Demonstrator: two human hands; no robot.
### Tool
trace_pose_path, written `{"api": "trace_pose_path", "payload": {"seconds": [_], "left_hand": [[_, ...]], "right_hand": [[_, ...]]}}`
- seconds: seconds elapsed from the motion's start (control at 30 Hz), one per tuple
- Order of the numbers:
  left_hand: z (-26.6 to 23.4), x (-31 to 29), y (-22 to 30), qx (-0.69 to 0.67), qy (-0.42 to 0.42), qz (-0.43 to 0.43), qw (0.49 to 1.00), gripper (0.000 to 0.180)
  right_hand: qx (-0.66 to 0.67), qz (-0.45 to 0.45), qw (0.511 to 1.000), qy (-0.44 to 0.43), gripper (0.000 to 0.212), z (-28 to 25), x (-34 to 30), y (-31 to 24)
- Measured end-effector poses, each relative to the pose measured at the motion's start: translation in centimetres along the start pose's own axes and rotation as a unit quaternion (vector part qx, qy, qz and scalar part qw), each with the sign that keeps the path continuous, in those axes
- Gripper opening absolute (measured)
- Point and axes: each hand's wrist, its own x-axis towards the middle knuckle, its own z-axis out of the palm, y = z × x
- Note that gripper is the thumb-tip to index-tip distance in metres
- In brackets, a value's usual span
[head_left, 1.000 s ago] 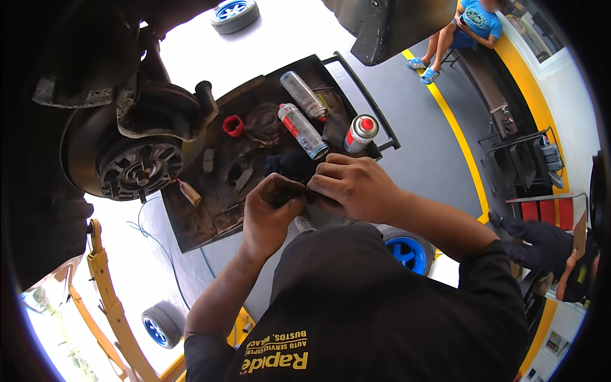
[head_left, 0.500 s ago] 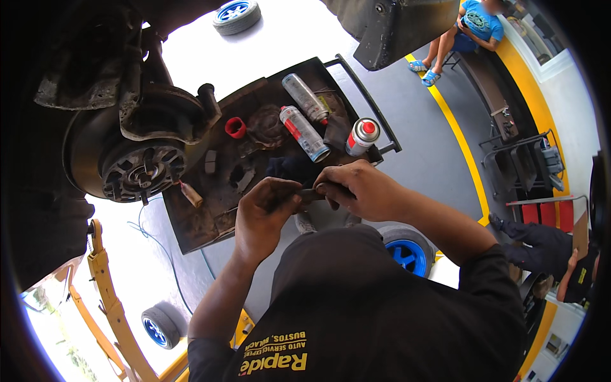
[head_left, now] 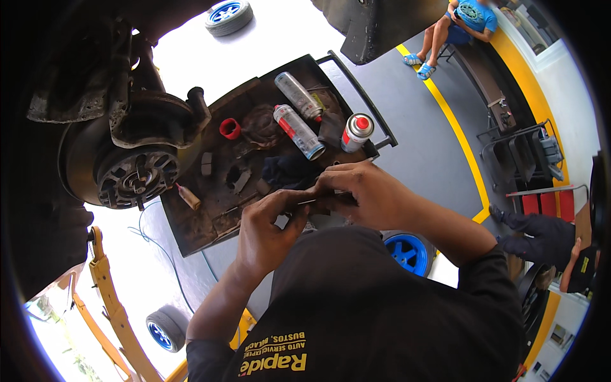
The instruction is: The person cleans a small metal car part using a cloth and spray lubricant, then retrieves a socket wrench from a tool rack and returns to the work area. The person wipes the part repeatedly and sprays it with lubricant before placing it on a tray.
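Observation:
My left hand (head_left: 266, 221) and my right hand (head_left: 368, 194) meet in front of my chest, over the near edge of a dark workshop trolley (head_left: 184, 232). Between their fingertips is a small, thin dark piece (head_left: 308, 202), seen nearly edge-on. Both hands pinch it, and fingers cover most of it, so its kind does not show. Just beyond the hands, a crumpled dark cloth (head_left: 289, 170) lies on the trolley, with a small dark block (head_left: 263, 186) beside it.
Spray cans (head_left: 299, 132) lie on the trolley; another can (head_left: 357, 132) stands upright. A red ring-shaped part (head_left: 230, 128) and a small red-tipped bottle (head_left: 189, 197) lie farther left. A wheel hub (head_left: 139, 178) overhangs the left side. Two people are at the right, one seated (head_left: 474, 22).
The thin piece is turned more edge-on between my fingers. My left fingers have stretched out along it, leaving a gap above the thumb. The view has shifted slightly.

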Motion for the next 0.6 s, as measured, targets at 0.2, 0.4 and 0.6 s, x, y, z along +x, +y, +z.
{"api": "trace_pose_path", "payload": {"seconds": [0.2,0.4,0.6], "left_hand": [[0.0,-0.5,-0.3,-0.076,0.0,-0.056,0.996,0.018],[0.6,-0.7,-1.9,-0.146,0.031,-0.027,0.988,0.018],[0.6,-0.4,-2.7,-0.096,0.0,-0.109,0.989,0.013]], "right_hand": [[0.035,-0.008,0.999,0.034,0.01,0.5,-0.5,0.5],[0.055,0.018,0.996,0.074,0.012,1.5,-1.1,1.0],[0.1,0.091,0.987,0.083,0.017,2.1,-2.6,1.2]]}}
